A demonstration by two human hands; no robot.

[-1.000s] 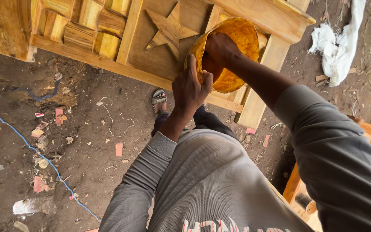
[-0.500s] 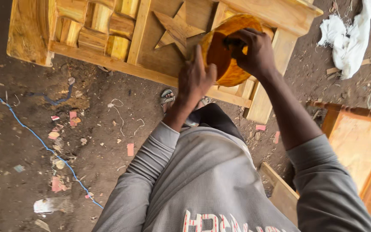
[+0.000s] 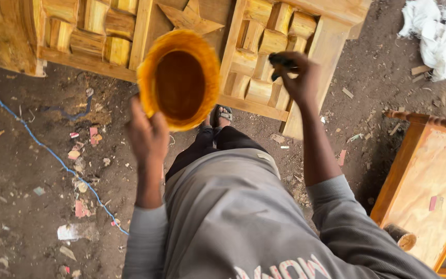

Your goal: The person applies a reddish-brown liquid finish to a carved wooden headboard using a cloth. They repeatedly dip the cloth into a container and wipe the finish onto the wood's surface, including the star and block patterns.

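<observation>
Head view: two hands, left gripping one orange bowl, right clamped on one dark brush.

**Grey sweatshirt, dark trousers, sandal**

The person wears a grey long-sleeved sweatshirt with ribbed cuffs pushed up the forearms and pale lettering across the chest. Dark trousers show below, and a strapped sandal.
</observation>
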